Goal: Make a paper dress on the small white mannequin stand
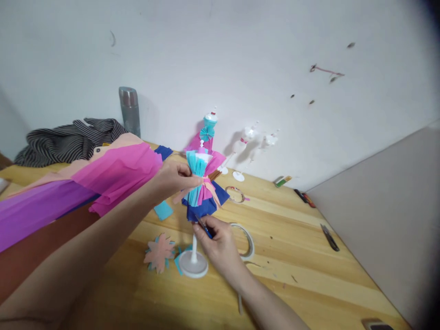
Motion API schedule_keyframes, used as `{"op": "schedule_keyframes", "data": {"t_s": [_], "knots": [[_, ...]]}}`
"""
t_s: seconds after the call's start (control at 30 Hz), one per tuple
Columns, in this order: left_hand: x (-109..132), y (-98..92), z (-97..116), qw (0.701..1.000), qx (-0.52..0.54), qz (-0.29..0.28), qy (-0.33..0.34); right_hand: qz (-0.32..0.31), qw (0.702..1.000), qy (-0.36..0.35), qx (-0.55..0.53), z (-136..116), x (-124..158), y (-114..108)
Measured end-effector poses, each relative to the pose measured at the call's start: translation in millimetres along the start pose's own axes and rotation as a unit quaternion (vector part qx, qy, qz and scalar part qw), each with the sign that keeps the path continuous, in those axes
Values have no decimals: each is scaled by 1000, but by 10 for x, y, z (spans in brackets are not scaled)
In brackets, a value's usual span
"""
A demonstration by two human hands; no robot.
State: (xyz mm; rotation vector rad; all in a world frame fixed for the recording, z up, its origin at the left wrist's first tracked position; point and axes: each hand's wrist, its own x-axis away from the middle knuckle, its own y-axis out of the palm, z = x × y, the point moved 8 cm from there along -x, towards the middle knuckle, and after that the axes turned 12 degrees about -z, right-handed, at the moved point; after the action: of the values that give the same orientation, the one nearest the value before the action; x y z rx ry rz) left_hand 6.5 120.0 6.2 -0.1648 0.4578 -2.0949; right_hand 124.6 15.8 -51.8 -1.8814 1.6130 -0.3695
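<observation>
A tool is held in the curled right hand at the lower edge of the dress, mounted on a stand. Its waist is pinched by the nearly closed left hand. Behind, 1 clothed figure and 2 white figures are seen by the wall.

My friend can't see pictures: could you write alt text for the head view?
A person's left hand pinches a pleated turquoise, pink and blue paper piece on a white, round-based stand; the right hand holds a slim dark tool near the paper's lower edge. A peach flower-shaped paper cutout and a white ring lie nearby on the wooden table.
</observation>
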Motion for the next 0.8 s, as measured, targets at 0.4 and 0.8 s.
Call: {"op": "schedule_keyframes", "data": {"t_s": [0.4,0.8], "knots": [[308,-153,540,957,-75,100,261,59,993,-91,49,-66,17,-165],[99,-140,203,920,-201,116,317,-111,991,-24,69,101,-109,27]]}}
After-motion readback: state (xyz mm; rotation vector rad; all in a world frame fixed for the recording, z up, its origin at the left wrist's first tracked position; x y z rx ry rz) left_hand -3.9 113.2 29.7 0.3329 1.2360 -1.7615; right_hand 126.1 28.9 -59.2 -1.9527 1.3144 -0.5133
